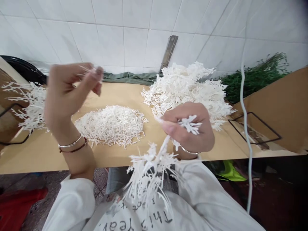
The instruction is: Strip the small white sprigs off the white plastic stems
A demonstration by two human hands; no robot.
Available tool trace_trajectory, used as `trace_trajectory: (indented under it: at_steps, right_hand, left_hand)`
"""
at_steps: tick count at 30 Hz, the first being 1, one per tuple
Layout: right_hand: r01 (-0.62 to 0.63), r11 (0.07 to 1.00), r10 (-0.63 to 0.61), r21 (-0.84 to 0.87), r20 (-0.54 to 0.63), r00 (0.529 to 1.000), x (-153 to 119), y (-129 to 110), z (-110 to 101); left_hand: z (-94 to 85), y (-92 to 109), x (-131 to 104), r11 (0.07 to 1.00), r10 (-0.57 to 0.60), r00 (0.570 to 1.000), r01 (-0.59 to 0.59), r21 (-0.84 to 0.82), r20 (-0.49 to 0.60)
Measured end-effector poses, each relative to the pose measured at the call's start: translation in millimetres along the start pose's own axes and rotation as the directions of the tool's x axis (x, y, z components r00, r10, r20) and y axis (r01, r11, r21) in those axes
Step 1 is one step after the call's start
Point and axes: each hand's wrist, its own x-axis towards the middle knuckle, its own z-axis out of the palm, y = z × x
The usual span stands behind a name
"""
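Note:
Raised over the left side of the table, my left hand (72, 88) has thumb and fingers pinched on thin white sprigs (84, 71). My right hand (192, 125) is closed round a white artificial branch (149, 173), whose bushy, many-tipped end hangs down in front of my shirt. A short white tuft (190, 124) pokes out of the same fist. Between the hands lies a low pile of loose white sprigs (113, 125). Behind my right hand is a taller heap of white artificial branches (183, 86).
More white branches (31, 102) lie at the left end of the tan tabletop (125, 91). Green artificial foliage (255, 75) sits at the back right, near a cardboard panel (284, 109) and a black wire frame (255, 128). A white cable (243, 86) hangs down on the right. A metal strip (169, 51) leans on the tiled wall.

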Motion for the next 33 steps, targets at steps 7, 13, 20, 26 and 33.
trace_trajectory:
  at_steps: [7,13,20,26,33]
  right_hand:
    - [-0.051,0.998,0.052,-0.034,0.052,0.997,-1,0,-2]
    - [-0.029,0.996,0.031,-0.085,0.023,0.999,0,4,-6]
    - [-0.018,0.997,0.019,-0.079,0.011,1.0,1,6,-7]
    - [-0.07,0.981,0.077,-0.179,0.036,0.996,1,4,-8]
    - [-0.042,0.976,0.057,-0.214,0.064,0.996,4,4,-8]
  left_hand:
    - [20.7,1,29,0.993,-0.117,0.951,0.121,0.005,0.287]
    - [21.1,-3,26,0.962,-0.058,0.882,0.175,-0.21,0.468]
    - [24.9,-14,28,0.92,-0.191,0.841,0.333,-0.205,0.506]
    - [26.3,-18,28,0.905,-0.281,0.813,0.401,-0.14,0.51]
    - [28.5,-23,28,0.908,-0.298,0.801,0.406,-0.106,0.519]
